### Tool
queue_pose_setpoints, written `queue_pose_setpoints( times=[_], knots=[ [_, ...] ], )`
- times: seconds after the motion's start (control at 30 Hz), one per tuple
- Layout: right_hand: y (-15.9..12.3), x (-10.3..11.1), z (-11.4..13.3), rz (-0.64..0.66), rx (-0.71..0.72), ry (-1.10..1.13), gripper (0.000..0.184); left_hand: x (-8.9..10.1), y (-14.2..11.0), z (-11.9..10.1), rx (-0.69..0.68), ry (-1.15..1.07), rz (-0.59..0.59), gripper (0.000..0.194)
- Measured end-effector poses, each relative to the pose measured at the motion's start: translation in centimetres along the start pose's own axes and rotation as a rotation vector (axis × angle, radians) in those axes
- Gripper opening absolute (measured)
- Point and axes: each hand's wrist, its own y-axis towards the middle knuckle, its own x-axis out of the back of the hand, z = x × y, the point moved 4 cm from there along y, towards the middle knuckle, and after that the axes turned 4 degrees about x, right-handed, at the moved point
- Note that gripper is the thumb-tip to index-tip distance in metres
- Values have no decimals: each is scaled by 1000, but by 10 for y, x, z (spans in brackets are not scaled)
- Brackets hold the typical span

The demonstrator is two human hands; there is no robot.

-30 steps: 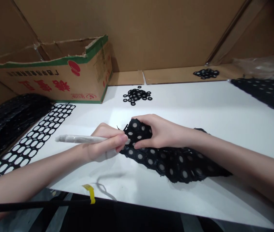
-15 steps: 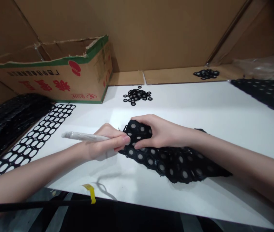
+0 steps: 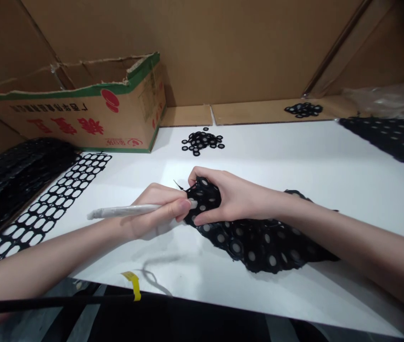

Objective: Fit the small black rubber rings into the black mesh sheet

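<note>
On the white surface (image 3: 266, 152), a black dotted sheet (image 3: 259, 242) is lying lengthwise toward the right edge, the right hand (image 3: 235, 194) gripping its left end, the left hand (image 3: 159, 195) pinching a pen-like tool (image 3: 116, 212) there.

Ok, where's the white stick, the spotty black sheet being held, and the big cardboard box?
White stick (image 3: 125, 211): head view, on the middle of its shaft.
Spotty black sheet (image 3: 254, 240): head view, on its near spotted part.
Cardboard box (image 3: 77, 115): head view, on its printed front wall.
</note>
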Motion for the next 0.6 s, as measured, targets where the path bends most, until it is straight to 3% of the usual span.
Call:
queue_pose_setpoints(
  times=[0.4,0.6],
  knots=[
    [0,-1,-1,-7,32,39,42,0,-3,6,16,-62,48,44],
    [2,-1,0,2,66,69,42,-2,1,9,141,-145,109,45]
  ],
)
